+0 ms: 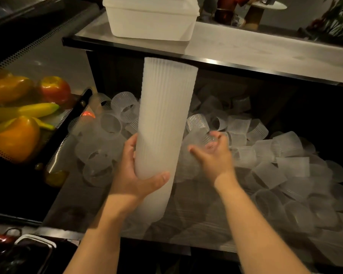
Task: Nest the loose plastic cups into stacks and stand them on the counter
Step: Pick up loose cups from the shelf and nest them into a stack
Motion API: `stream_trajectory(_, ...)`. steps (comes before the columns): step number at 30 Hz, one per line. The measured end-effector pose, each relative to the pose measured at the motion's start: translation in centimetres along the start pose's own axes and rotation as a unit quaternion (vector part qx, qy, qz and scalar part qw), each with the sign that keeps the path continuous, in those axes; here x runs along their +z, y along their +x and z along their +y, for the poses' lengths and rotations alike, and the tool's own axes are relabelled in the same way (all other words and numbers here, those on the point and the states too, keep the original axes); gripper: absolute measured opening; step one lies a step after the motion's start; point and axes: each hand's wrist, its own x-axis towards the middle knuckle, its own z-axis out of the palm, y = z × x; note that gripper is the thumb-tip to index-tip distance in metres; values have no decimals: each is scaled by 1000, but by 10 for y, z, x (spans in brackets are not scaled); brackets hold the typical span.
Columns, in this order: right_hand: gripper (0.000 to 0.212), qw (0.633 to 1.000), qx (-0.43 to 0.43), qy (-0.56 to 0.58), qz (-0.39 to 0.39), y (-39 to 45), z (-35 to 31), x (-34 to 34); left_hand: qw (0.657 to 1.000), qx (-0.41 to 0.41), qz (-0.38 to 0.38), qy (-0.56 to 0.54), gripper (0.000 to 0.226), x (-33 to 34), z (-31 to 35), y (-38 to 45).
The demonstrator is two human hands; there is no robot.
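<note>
A tall stack of nested ribbed white plastic cups (164, 115) stands nearly upright in the middle of the view, its top near the upper counter edge. My left hand (136, 175) is wrapped around its lower part. Just to the right, my right hand (213, 155) holds a loose translucent cup (201, 138), blurred by motion. Several loose cups (281, 155) lie scattered on the lower steel counter (71, 194), around and behind the stack.
A white plastic tub (151, 18) sits on the raised counter (246, 50) at the back. A perforated tray with peppers, a banana and an apple (24, 107) is at the left. Dark containers (22, 252) show at the bottom left.
</note>
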Motion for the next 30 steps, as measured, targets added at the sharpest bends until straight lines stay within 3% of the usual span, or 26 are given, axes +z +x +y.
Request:
stream_trajectory(3,77,988,-41,133,72,13,-58,-48,998,-26,-15,56,90,-3,-1,-1)
stream_trajectory(6,47,944,-114,309,24,11,-118,-83,994,-34,-28,95,92,-2,1,-2)
stream_trajectory(8,34,928,-163,332,-30,6,-146,-90,994,-33,-40,99,92,0,2,-2)
stream_trajectory(11,25,928,-204,295,-103,0,-170,-84,992,-31,-59,108,91,2,5,-3)
stream_trajectory(15,17,938,-185,235,-174,-2,-171,-73,989,-15,-76,124,89,0,10,-4)
stream_trajectory(22,29,943,-130,239,-192,1,-166,-73,987,6,-86,133,87,-4,11,-6)
stream_trajectory(30,15,959,-146,146,-192,8,-170,-85,986,8,-92,136,92,-3,12,-5)
